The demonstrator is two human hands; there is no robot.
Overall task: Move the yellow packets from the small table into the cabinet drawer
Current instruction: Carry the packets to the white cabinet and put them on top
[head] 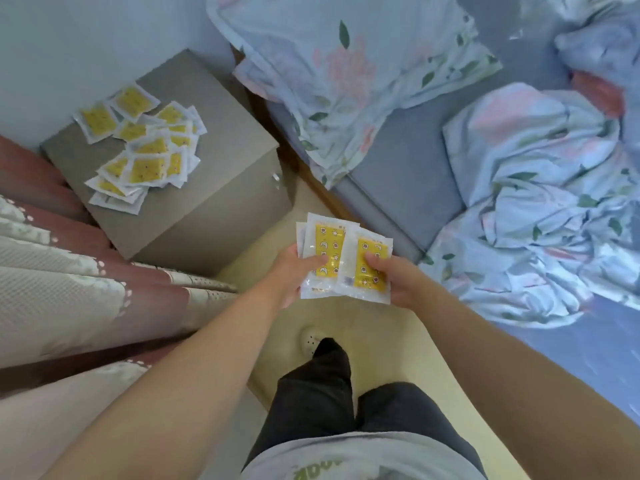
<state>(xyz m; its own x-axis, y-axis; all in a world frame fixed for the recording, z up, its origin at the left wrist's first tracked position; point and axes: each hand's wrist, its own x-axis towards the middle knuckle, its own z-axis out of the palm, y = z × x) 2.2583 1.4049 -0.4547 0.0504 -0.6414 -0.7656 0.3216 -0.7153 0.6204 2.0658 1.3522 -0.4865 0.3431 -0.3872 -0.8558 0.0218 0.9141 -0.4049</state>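
Several yellow packets in clear wrappers (145, 150) lie in a loose heap on top of the small grey table (214, 140) at the upper left. Between my hands, over the floor, I hold a small stack of the same yellow packets (341, 258). My left hand (291, 271) grips the stack's left edge with its thumb on top. My right hand (394, 278) holds the right edge, thumb pressed on the top packet. No cabinet drawer shows in the view.
A bed with a grey mattress (398, 174), a floral pillow (346, 74) and a crumpled floral quilt (540, 202) fills the right side. Pink and beige curtains (86, 271) hang at the left. My legs and a pale slipper (310, 339) stand on the yellowish floor.
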